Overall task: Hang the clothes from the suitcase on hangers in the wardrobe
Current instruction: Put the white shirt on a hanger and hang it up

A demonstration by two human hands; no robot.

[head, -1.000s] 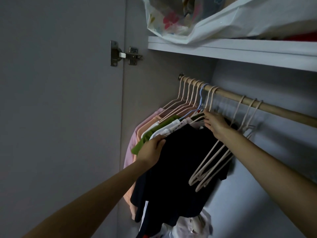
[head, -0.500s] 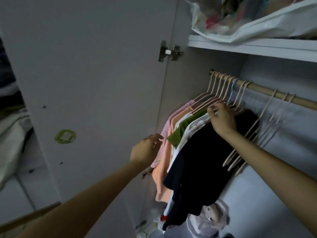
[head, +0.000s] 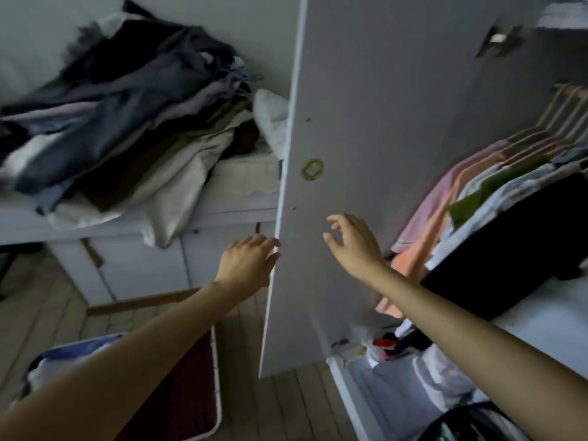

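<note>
Head view: your left hand [head: 248,265] rested on the free edge of the open grey wardrobe door [head: 381,154], fingers bent round that edge. Your right hand [head: 354,243] hovered in front of the door's inner face, fingers spread and loosely curved, holding nothing. Right of the door, pink, peach, green, white and black shirts [head: 496,211] hung on pale hangers [head: 560,122]. Left of the door, a heap of dark and beige clothes [head: 127,122] lay on a white cabinet [head: 133,265].
</note>
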